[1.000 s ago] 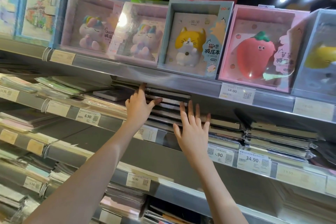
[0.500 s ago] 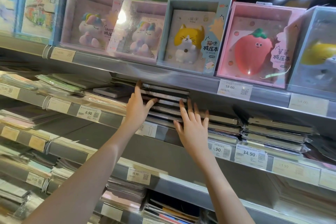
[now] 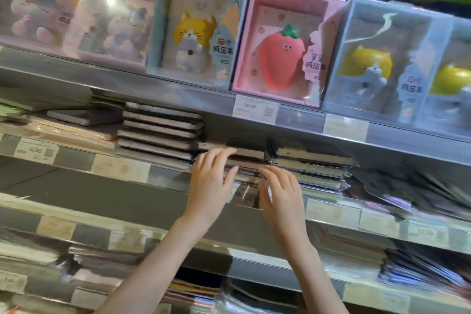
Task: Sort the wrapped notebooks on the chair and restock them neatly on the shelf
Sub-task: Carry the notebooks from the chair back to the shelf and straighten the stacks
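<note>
Head view only. Step in hand, judged from the layout: squaring a short middle pile of dark, plastic-wrapped notebooks (image 3: 244, 160) on the grey metal shelf with price tags along its front lip (image 3: 122, 168). Best done with flat fingers on the front edges, pushing evenly from both sides until flush with the taller stack of dark wrapped notebooks (image 3: 159, 132) just left of the left hand. Glossy wrap likely slippery, so light, level pressure rather than a jab; worth keeping clear of the price tags below the fingertips. No chair in view, no notebook carried; restocking apparently at the tidying stage.

Left hand (image 3: 209, 186): raised, palm forward, fingers (image 3: 219, 154) extended and slightly spread, tips laid on the front edges of the middle pile, gripping nothing. Forearm rising from lower left.

Right hand (image 3: 281, 194): just beside the left, slightly lower, fingers straight and together, tips touching the pile's lower edges near the shelf lip. Also relaxed and flat, holding nothing. Forearm rising from lower right.

Right of the right hand, another pile of wrapped notebooks with pale page edges (image 3: 313, 166), touching or nearly touching the middle one; blur prevents certainty. Above both hands, boxed plush notebooks, among them a blue box with a yellow-and-white cat (image 3: 196, 30) and a pink box with a red strawberry (image 3: 283, 46).
</note>
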{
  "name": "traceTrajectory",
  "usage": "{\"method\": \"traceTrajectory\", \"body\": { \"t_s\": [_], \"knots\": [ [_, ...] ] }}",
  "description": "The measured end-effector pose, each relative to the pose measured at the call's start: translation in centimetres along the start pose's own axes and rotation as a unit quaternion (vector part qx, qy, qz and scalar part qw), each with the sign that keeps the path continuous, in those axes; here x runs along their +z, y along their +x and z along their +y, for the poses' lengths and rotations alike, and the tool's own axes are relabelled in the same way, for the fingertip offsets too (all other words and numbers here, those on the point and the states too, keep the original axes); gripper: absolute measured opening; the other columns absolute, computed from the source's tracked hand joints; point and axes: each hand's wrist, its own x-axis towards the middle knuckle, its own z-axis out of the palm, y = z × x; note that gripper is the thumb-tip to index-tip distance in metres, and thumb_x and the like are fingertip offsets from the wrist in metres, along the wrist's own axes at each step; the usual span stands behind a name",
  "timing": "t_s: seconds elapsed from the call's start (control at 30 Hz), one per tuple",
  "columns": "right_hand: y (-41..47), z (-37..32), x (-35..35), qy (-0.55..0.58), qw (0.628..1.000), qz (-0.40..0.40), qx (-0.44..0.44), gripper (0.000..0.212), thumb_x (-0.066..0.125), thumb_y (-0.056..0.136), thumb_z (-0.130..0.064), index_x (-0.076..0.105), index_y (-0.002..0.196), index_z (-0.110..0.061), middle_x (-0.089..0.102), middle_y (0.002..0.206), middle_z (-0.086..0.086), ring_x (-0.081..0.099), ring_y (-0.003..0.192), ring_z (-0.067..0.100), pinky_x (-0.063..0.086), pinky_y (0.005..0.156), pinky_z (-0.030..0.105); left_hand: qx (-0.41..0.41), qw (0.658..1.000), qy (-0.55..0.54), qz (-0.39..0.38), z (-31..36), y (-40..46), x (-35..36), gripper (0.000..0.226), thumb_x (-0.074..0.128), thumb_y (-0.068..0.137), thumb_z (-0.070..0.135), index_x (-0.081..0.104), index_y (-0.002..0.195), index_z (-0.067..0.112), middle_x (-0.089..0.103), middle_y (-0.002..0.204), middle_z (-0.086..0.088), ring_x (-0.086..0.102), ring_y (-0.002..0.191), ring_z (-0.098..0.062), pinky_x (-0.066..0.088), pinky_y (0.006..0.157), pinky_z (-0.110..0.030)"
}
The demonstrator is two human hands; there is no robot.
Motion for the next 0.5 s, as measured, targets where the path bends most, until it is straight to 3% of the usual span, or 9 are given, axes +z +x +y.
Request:
{"method": "traceTrajectory", "body": {
  "t_s": [0.2,0.5],
  "knots": [
    [-1.8,6.2,-2.9,-0.029,0.999,0.024,0.008,0.026,0.046,0.088,-0.022,0.061,0.107,-0.012,0.064,0.108,0.006,0.056,0.097,0.024,0.047,0.084,0.038,0.011,0.999,-0.011,-0.043,3.9,-1.7,5.4,0.029,0.045,0.092,0.034,0.059,0.114,0.022,0.057,0.111,0.008,0.047,0.106,-0.011,0.026,0.089,-0.021],
    [-3.8,13.3,-6.5,-0.054,0.998,0.014,0.036,0.027,0.049,0.087,-0.027,0.061,0.108,-0.013,0.062,0.103,0.006,0.052,0.094,0.020,0.048,0.079,0.037,0.029,0.999,0.012,0.003,5.8,-1.7,8.9,0.034,0.041,0.090,0.038,0.064,0.109,0.022,0.059,0.104,0.008,0.043,0.104,-0.011,0.031,0.087,-0.023]
  ]
}}
